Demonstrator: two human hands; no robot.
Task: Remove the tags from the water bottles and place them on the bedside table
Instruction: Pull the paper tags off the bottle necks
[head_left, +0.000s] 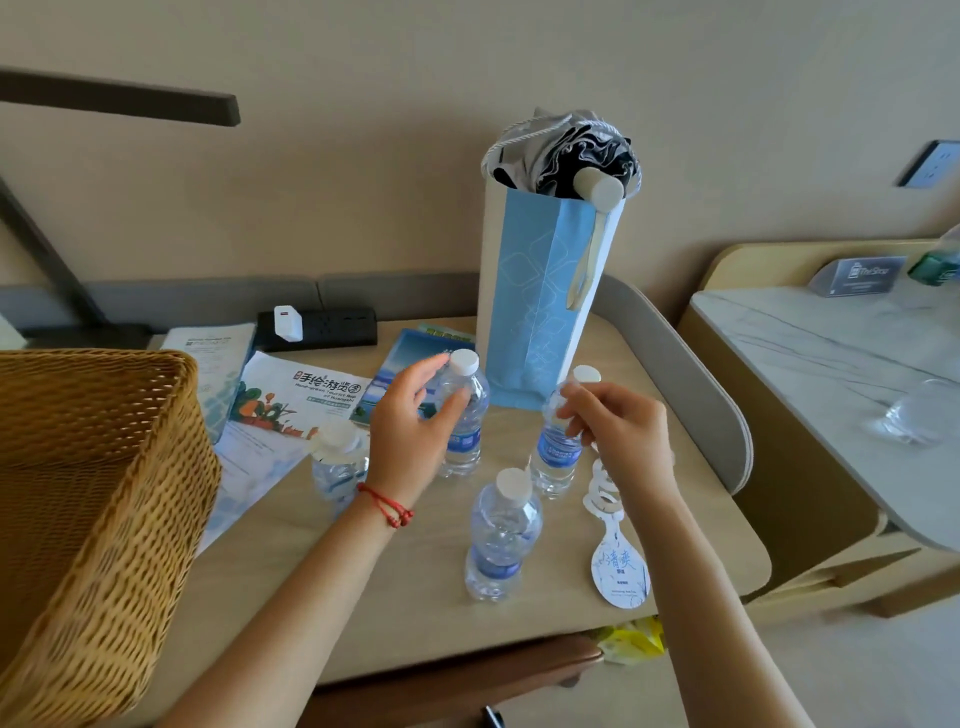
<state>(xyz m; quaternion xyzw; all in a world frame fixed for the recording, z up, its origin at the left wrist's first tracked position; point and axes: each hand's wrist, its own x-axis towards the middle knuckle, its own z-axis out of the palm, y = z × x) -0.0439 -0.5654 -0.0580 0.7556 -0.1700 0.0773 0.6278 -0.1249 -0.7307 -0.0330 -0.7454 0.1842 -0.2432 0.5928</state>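
Several small clear water bottles with white caps stand on the beige table (405, 597). My left hand (410, 421) curls round the shoulder of the back-middle bottle (465, 421), thumb in front and fingers behind. My right hand (618, 431) is at the neck of the right bottle (558, 452) and pinches white paper tags (618, 566), which hang down beside it. The left bottle (337, 462) has a white tag round its neck. No tag shows on the front bottle (501, 535).
A wicker basket (88, 509) fills the left. A tall blue paper bag (540, 301) holding an umbrella stands behind the bottles, by brochures (306, 395) and a black power strip (322, 327). The marble-topped bedside table (831, 364) lies to the right.
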